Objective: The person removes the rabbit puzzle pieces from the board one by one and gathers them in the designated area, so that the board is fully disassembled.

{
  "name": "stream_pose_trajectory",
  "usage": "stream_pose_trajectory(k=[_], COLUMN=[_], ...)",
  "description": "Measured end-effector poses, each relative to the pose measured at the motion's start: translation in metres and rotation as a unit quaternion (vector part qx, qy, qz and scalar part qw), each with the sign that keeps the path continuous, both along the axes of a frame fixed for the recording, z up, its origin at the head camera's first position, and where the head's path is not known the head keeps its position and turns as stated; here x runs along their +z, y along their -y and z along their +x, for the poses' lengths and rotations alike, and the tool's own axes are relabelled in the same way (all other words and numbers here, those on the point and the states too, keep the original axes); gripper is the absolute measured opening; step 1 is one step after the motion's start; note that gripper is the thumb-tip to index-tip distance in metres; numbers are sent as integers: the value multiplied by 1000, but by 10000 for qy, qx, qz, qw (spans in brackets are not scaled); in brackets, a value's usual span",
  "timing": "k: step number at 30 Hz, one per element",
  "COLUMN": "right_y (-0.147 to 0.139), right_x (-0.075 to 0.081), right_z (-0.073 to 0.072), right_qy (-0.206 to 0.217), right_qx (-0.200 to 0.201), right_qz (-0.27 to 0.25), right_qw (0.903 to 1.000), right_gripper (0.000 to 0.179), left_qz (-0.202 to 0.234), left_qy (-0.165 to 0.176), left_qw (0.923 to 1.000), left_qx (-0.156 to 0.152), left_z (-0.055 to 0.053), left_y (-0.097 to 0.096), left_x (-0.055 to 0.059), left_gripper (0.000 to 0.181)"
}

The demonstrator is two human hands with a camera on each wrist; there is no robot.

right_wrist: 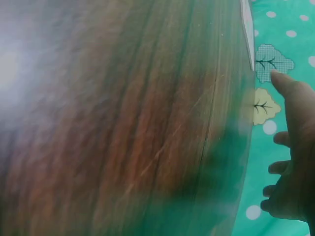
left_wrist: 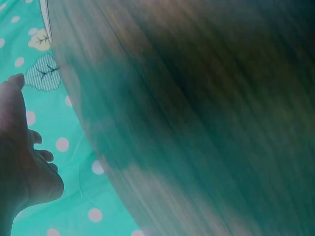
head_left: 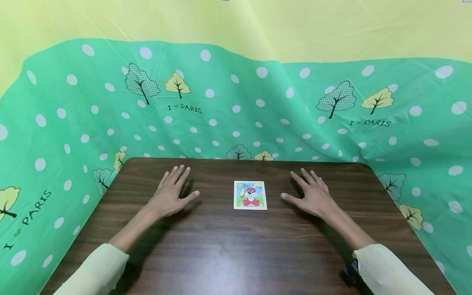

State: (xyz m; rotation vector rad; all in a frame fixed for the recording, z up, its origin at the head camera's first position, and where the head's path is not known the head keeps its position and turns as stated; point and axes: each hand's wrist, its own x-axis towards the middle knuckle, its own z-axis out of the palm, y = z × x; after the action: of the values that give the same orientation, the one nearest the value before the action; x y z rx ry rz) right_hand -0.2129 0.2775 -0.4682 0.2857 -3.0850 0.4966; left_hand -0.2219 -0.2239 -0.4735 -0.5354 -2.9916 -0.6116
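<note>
A square picture card (head_left: 250, 195) with a white border lies flat on the dark wooden table, printed with a pink, long-eared cartoon animal. To its left is my left hand (head_left: 172, 196), palm down with fingers spread and nothing held. On the other side my right hand (head_left: 311, 195) has the same pose, also holding nothing. Both hands are apart from the card, thumbs pointing toward it. In the left wrist view the left hand (left_wrist: 29, 157) shows at the left edge; the right wrist view has the right hand (right_wrist: 293, 152) at its right edge. A thin white edge of the card (right_wrist: 248, 37) shows there.
The brown wood-grain table (head_left: 221, 250) has rounded far corners. Behind and beside it hangs a green and yellow cloth (head_left: 236, 94) with white dots, trees and lettering. Light sleeves (head_left: 97, 268) cover both forearms, and a dark device (head_left: 350, 272) sits under the right cuff.
</note>
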Motion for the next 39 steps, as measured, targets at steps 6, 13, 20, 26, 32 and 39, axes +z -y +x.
stream_pose_trajectory(k=[6, 13, 20, 26, 32, 39], right_y=[5, 17, 29, 37, 47, 58], right_x=[-4, -5, -5, -7, -7, -6], right_z=[-6, -12, -19, -22, -23, -26], right_qy=[-68, -212, -155, -96, -67, -27], right_qx=[216, 479, 632, 925, 1179, 1258], right_qz=[-26, -155, -299, -470, -606, -786], right_qw=[9997, 9985, 9974, 9946, 9912, 9889], right_gripper=[95, 85, 79, 74, 69, 67], left_qz=[-32, -28, 6, -121, -227, -265], left_qy=[-32, -6, 152, 361, 493, 688], left_qw=[9998, 9987, 9946, 9867, 9800, 9733], left_qx=[-178, -502, -1027, -1580, -1915, -2175], left_z=[8, 15, 22, 27, 31, 36], left_y=[-11, -25, -38, -50, -62, -73], left_x=[0, 0, -1, -1, -3, -10], left_gripper=[100, 98, 91, 85, 81, 80])
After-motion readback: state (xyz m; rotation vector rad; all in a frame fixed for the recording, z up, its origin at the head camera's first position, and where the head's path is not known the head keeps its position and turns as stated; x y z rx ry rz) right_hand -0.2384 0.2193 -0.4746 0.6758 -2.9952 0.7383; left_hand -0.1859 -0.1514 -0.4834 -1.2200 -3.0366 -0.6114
